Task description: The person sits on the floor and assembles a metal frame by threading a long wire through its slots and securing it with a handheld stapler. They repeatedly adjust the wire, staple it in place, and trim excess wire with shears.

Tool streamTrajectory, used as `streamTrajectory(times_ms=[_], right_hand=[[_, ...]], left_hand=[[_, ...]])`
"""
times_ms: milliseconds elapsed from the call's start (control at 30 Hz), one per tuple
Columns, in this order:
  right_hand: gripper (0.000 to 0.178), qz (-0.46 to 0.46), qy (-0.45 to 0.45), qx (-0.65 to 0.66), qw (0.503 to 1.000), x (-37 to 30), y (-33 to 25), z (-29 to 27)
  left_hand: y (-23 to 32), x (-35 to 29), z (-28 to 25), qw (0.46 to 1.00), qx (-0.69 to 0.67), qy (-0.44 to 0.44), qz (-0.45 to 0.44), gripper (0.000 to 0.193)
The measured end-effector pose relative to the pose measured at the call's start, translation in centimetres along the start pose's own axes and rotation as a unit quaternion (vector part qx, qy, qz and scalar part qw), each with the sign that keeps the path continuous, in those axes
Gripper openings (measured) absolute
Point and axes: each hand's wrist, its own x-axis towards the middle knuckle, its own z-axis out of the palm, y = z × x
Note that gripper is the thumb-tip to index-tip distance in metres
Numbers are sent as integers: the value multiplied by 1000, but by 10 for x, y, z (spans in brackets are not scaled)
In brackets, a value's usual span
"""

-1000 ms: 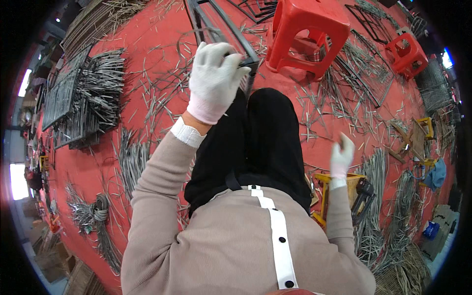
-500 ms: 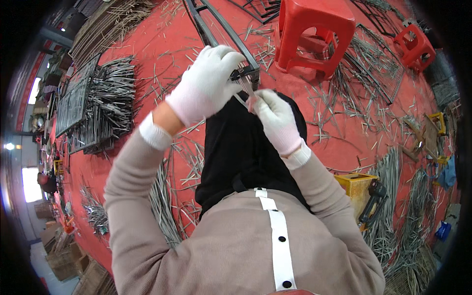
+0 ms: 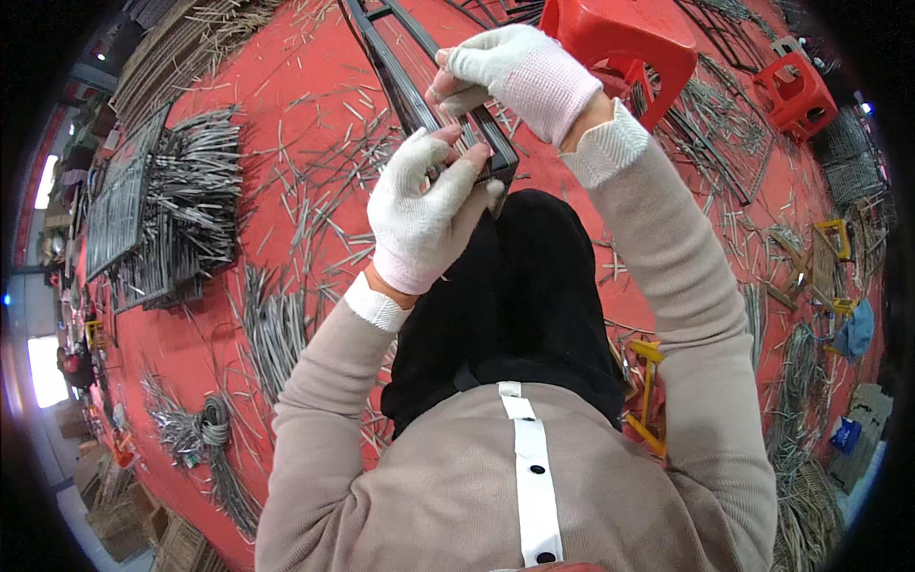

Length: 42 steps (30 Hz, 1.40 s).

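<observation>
A long dark metal frame [image 3: 396, 62], with thin pale strips [image 3: 416, 50] along its inside, reaches from the far side to my knees. Around its near end, fingers curled, is my left hand [image 3: 419, 210] in a white glove with bare fingertips. The fingertips press at the corner beside the strips. From the right, my right hand [image 3: 524, 81], gloved the same way, reaches over the frame. Its thumb and fingers are pinched together on a thin strip, mostly hidden by the fingers.
A red plastic stool [image 3: 624, 38] stands beyond my right wrist, another stool [image 3: 796, 95] farther right. Stacked metal panels with strip ends [image 3: 181, 200] lie to the left. Strip bundles [image 3: 276, 324] and loose scraps litter the red floor [image 3: 286, 114]. A yellow-framed object [image 3: 648, 400] sits beside my right hip.
My right hand has moved from below the frame's near end up and over its far part. My left hand has dropped lower, onto the near corner.
</observation>
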Motion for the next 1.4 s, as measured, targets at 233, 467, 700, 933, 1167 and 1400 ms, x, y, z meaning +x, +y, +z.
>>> streamTrajectory(times_ms=[233,467,700,933,1167,1400], right_hand=[[41,-111,157,392,900,-84,25,0],[18,-126,308,-224,916,-134,79,85],[21,-15,181,177,967,-170,30,60],[40,-159,32,-159,974,-60,-20,-4],[35,-43,60,180,981,-47,14,-17],[15,15,289,67,955,-144,62,53]], left_hand=[[10,19,-10,996,2,-81,-47,17],[2,62,-22,931,58,-358,47,23],[10,37,-25,966,129,-218,39,22],[11,19,-7,997,20,-69,36,27],[10,22,-4,986,114,-110,58,26],[17,43,-4,979,89,-184,-11,16]])
